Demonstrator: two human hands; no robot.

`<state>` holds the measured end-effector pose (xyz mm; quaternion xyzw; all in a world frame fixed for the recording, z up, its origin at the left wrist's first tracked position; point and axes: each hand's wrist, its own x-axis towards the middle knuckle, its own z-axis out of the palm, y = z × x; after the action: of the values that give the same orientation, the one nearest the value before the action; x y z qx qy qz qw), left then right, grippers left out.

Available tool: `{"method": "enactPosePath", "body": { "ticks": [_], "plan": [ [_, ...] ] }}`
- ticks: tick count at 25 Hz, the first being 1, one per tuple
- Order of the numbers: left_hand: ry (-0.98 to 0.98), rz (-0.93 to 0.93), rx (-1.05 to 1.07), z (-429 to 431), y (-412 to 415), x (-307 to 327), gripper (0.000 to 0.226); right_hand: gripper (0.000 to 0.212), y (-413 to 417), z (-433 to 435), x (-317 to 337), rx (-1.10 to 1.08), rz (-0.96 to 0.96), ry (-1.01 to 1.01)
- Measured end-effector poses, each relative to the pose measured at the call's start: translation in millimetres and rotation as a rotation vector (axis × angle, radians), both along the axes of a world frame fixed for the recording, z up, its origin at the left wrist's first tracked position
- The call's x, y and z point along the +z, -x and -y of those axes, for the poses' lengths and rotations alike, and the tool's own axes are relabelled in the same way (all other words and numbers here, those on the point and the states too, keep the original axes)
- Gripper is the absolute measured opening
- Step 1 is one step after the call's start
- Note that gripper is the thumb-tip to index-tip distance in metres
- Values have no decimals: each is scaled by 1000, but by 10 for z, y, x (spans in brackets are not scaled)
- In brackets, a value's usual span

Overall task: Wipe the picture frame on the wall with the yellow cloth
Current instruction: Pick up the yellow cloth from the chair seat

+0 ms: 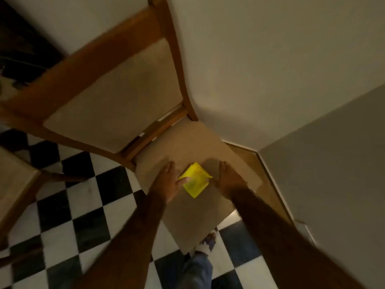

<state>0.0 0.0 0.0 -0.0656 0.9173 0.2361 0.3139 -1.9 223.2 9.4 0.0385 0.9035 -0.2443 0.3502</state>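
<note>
A folded yellow cloth [195, 180] lies flat on the beige seat [198, 207] of a wooden chair. My left hand [167, 181] rests palm down on the seat just left of the cloth, and its thumb touches the cloth's left edge. On the other side my right hand [229, 180] lies flat, fingers straight, close to the cloth's right edge. Neither hand grips the cloth. No picture frame is in view.
The chair's padded wooden backrest [112, 90] rises at the upper left, against a pale wall [270, 59] that turns a corner at the right. The floor [83, 205] is black and white checkered tile. My foot [205, 245] stands at the seat's front edge.
</note>
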Motion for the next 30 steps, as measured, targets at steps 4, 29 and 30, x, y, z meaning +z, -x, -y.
{"method": "enactPosePath", "body": {
  "ticks": [4, 29, 30],
  "plan": [
    [-6, 37, 76, -48, -152, -618, 69, 71, -74, 158, -649, -79, 83, 133],
    [-1023, -126, 678, -1006, 71, 1604, 17, 31, 86, -814, 1923, -583, -235, 346],
    [-1048, -144, 648, -1116, 87, 1801, 15, 33, 69, -921, 2174, -577, -275, 332]
  ]
}}
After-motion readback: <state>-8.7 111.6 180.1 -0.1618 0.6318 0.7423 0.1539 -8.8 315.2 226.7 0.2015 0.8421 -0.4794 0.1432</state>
